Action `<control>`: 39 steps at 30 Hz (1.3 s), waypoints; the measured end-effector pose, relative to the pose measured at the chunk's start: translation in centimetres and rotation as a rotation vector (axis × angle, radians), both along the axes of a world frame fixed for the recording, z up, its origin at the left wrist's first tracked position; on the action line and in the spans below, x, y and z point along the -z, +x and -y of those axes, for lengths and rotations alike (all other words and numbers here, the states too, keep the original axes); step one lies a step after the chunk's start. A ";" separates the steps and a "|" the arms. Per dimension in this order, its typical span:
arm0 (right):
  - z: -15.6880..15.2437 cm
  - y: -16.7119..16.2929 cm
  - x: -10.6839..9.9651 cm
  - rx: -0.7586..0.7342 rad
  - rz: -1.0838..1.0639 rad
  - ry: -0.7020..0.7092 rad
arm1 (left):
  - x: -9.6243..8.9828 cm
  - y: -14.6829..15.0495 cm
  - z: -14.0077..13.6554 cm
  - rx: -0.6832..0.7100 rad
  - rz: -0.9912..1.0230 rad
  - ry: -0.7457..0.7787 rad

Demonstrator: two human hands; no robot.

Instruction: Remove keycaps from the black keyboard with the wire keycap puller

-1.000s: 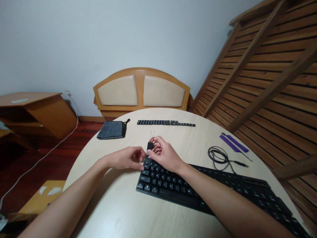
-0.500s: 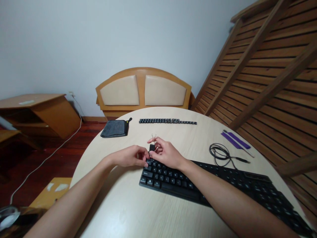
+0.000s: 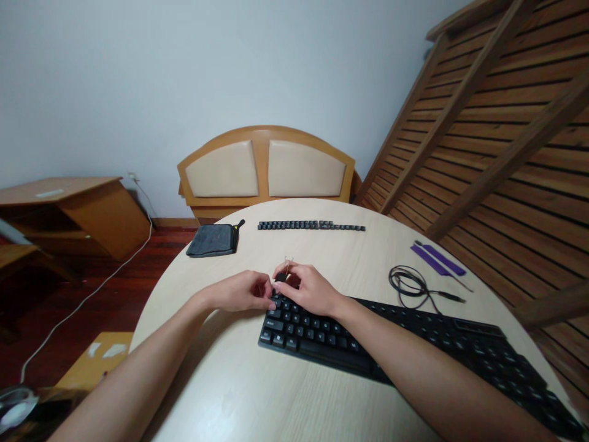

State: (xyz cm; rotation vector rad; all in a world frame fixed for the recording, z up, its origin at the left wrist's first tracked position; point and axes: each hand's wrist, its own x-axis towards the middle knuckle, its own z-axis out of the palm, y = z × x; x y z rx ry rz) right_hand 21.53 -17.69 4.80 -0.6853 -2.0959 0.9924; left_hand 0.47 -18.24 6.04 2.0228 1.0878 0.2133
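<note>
A black keyboard [image 3: 322, 353] lies slanted across the table, its left end under my hands. My right hand [image 3: 313, 287] is closed on a keycap puller [image 3: 280, 278] with a black handle. Its thin wire prongs stick up past my fingers, away from the keys. My left hand [image 3: 246, 291] is at the keyboard's upper left corner, its fingers curled close to the puller. The left thumb rests at the edge keys; what its fingertips pinch, if anything, is hidden.
Loose black keycaps [image 3: 294, 224] stand in rows toward the table's far side. A dark grey zip pouch [image 3: 211, 239] lies at the left. On the right are a coiled black cable [image 3: 409, 285] and purple strips [image 3: 430, 259] beside a thin brush-like stick.
My right hand has dipped slightly toward the keyboard, and the puller has tilted and lowered with it. My left hand stays almost in place.
</note>
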 end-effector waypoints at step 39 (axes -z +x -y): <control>-0.2 -0.7 1.1 -0.150 -0.176 -0.386 | -0.3 0.8 0.8 -0.021 0.002 -0.030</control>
